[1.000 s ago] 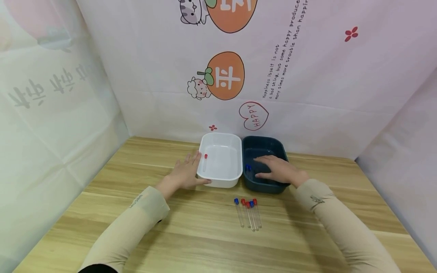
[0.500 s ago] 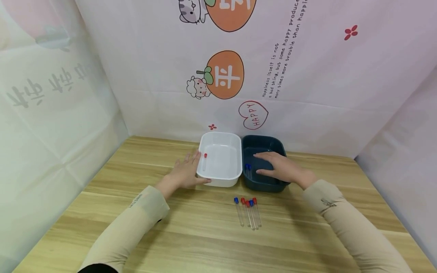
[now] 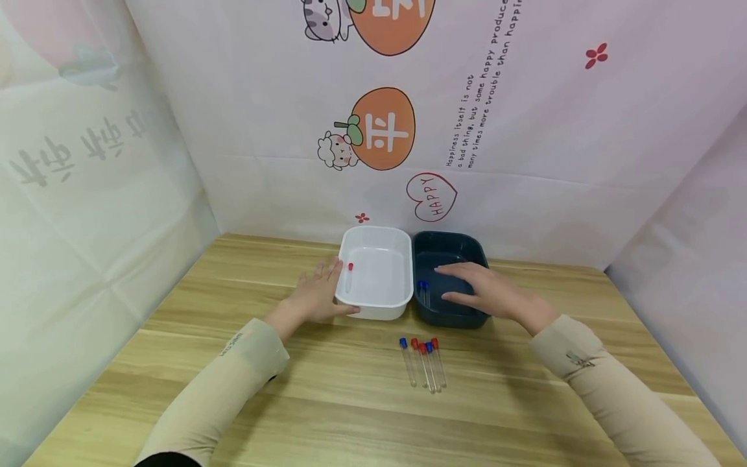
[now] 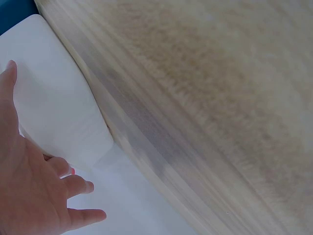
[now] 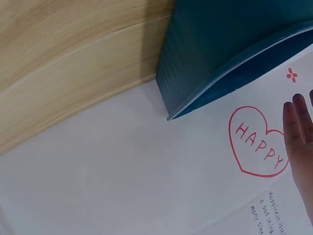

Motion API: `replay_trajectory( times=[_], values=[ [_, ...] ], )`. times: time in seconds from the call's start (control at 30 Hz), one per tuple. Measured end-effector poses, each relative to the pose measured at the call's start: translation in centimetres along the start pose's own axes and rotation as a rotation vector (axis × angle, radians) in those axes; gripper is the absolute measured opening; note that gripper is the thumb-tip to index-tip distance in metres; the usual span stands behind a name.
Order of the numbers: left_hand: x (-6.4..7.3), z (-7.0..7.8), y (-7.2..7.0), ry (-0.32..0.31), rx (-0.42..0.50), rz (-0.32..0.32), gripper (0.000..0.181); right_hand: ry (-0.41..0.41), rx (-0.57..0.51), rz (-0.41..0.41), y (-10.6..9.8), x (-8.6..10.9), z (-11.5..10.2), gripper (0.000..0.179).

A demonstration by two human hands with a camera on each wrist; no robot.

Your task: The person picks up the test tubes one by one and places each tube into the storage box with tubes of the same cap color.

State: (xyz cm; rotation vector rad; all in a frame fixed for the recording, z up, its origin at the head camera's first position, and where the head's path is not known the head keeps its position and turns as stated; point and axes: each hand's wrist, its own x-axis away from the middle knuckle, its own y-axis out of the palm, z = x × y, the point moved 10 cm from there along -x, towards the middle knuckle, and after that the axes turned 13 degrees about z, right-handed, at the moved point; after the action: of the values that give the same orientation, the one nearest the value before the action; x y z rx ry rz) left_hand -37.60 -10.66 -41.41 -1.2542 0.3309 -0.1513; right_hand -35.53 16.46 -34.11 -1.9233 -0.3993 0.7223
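My left hand [image 3: 315, 296] rests against the left side of a white plastic bin [image 3: 382, 312], fingers spread and thumb along its front. Inside that bin lies one tube with a red cap [image 3: 350, 266]. Over the dark blue bin [image 3: 448, 318], my right hand [image 3: 487, 289] hovers with thumb and fingers apart, holding nothing. Two tubes with blue caps [image 3: 423, 285] lie at that bin's left side. Several clear test tubes [image 3: 432, 377] with red or blue caps lie bunched on the table in front of the bins. In the right wrist view, the fingers [image 5: 292, 127] are straight.
Both bins stand side by side on a wooden table [image 3: 338, 408], close to a printed cloth backdrop [image 3: 292, 188]. Another cloth wall [image 3: 99, 214] hangs at the left, and a third [image 3: 694, 246] at the right.
My right wrist and forearm have shifted right, and the hand has drawn slightly to the right over the dark blue bin. My left hand and the tubes have stayed in place.
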Motion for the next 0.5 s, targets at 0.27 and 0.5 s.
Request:
replay_trajectory(
  times=[0.27,0.5],
  values=[
    [0.0,0.0,-0.1,0.002,0.008,0.003,0.117,0.001,0.004,0.016,-0.5,1.2,-0.4,0.06],
    [0.0,-0.1,0.0,-0.004,0.009,-0.01,0.118,-0.03,-0.004,0.056,-1.0,1.8,-1.3,0.057]
  ],
)
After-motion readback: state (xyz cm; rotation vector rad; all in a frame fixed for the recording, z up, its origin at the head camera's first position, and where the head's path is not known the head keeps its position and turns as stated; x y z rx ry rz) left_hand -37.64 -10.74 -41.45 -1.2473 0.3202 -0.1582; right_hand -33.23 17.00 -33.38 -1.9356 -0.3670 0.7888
